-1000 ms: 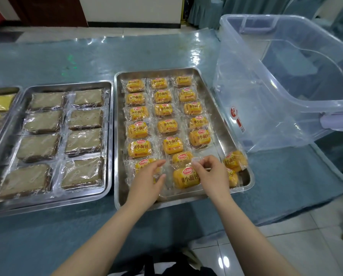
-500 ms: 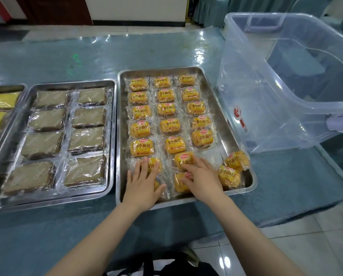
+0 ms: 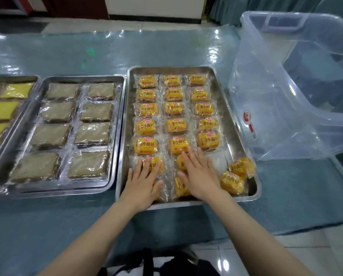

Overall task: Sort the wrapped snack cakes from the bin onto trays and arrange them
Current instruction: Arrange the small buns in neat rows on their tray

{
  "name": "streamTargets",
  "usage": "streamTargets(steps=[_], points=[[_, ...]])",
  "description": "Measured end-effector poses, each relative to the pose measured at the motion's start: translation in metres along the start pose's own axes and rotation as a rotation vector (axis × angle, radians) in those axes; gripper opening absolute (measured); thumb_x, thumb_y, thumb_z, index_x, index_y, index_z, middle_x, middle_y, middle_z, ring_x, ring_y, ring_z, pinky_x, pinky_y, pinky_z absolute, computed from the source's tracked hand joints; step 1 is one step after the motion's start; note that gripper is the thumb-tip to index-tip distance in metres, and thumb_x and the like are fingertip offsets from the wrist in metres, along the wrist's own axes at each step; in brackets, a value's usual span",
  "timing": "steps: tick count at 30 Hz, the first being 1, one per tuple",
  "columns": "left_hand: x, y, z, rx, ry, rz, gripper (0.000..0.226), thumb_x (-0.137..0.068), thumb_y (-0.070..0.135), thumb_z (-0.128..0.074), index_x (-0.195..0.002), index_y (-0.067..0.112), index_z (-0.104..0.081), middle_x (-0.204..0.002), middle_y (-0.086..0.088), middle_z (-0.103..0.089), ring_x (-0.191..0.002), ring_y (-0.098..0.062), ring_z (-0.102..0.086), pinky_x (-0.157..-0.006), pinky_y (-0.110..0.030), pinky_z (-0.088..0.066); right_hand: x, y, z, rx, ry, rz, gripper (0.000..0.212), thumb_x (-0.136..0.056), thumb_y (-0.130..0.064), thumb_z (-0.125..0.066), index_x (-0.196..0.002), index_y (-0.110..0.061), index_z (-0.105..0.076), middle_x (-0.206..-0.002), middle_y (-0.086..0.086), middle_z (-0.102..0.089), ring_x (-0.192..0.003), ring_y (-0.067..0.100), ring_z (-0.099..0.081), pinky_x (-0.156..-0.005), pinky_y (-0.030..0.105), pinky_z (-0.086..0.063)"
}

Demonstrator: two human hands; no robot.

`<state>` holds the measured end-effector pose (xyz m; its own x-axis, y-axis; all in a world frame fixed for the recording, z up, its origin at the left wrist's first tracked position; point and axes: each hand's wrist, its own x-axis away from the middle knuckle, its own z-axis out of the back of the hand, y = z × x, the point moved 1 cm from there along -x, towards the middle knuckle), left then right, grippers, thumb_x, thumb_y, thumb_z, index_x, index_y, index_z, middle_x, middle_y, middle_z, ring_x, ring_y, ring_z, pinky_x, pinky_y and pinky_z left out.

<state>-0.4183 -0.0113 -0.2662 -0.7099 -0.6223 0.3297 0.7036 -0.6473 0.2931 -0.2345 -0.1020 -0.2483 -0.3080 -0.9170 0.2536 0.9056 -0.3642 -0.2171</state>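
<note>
A steel tray [image 3: 234,124] holds several small yellow wrapped cakes [image 3: 178,125] in three neat columns. My left hand [image 3: 142,182] lies flat, fingers spread, on the cakes in the near left corner of that tray. My right hand [image 3: 198,174] lies flat on the near cakes of the middle column. Two loose yellow cakes sit at the near right: one [image 3: 232,182] inside the tray, one [image 3: 242,167] leaning on its right rim. The clear plastic bin [image 3: 286,92] stands tilted to the right and looks empty.
A second steel tray [image 3: 119,136] to the left holds several brown wrapped cakes [image 3: 93,132] in two columns. A third tray [image 3: 13,78] at the far left carries yellow slab cakes [image 3: 1,110]. The table has a blue cloth under clear film [image 3: 166,46]. Tiled floor lies at the lower right.
Both hands have gone from pinching wrappers with the fingertips to lying flat on the near cakes. The right hand has shifted left, uncovering the loose cake at the near right.
</note>
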Motion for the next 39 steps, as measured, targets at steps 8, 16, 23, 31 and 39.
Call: streamTargets(steps=[8,16,23,31,39], points=[[0.005,0.011,0.013,0.056,0.178,0.004,0.063,-0.090,0.057,-0.001,-0.143,0.030,0.021,-0.152,0.009,0.026,-0.136,-0.004,0.030,-0.111,-0.031,0.016,-0.005,0.002,0.000,0.021,-0.078,0.090,0.080,-0.089,-0.069,-0.013,-0.150,-0.026,0.014,-0.153,-0.005,0.027,-0.139,0.019,0.030,-0.114,0.051,0.011],[-0.021,0.040,0.036,0.100,0.231,0.022,0.064,-0.095,0.049,-0.017,-0.144,0.028,0.017,-0.152,0.006,0.023,-0.139,-0.008,0.024,-0.113,-0.031,0.012,-0.050,0.059,0.045,-0.060,0.179,-0.035,0.058,-0.097,-0.039,-0.042,-0.150,-0.027,-0.022,-0.161,0.003,-0.006,-0.147,0.027,0.000,-0.116,0.048,-0.009],[-0.055,0.063,0.032,0.046,0.178,-0.016,0.067,-0.097,0.042,-0.030,-0.146,0.031,0.015,-0.153,0.005,0.022,-0.138,-0.011,0.024,-0.110,-0.032,0.013,-0.069,0.067,0.049,0.150,0.132,0.040,0.048,-0.096,-0.023,-0.042,-0.144,-0.022,-0.034,-0.150,0.001,-0.036,-0.138,0.026,-0.030,-0.108,0.048,-0.027],[-0.081,0.075,0.012,-0.084,0.050,-0.038,0.061,-0.095,0.056,-0.017,-0.141,0.037,0.019,-0.150,0.000,0.028,-0.138,-0.020,0.028,-0.109,-0.035,0.013,-0.059,0.088,0.028,0.086,-0.037,-0.006,0.060,-0.101,-0.042,-0.024,-0.150,-0.036,0.011,-0.156,-0.002,0.023,-0.142,0.029,0.022,-0.113,0.057,0.001],[-0.080,0.071,0.012,-0.076,0.073,-0.065,0.062,-0.094,0.058,-0.017,-0.141,0.038,0.018,-0.152,0.000,0.025,-0.137,-0.018,0.029,-0.108,-0.034,0.014,-0.065,0.083,0.038,0.105,-0.052,0.037,0.064,-0.101,-0.038,-0.026,-0.150,-0.036,0.015,-0.154,-0.001,0.029,-0.140,0.028,0.030,-0.110,0.058,0.013]])
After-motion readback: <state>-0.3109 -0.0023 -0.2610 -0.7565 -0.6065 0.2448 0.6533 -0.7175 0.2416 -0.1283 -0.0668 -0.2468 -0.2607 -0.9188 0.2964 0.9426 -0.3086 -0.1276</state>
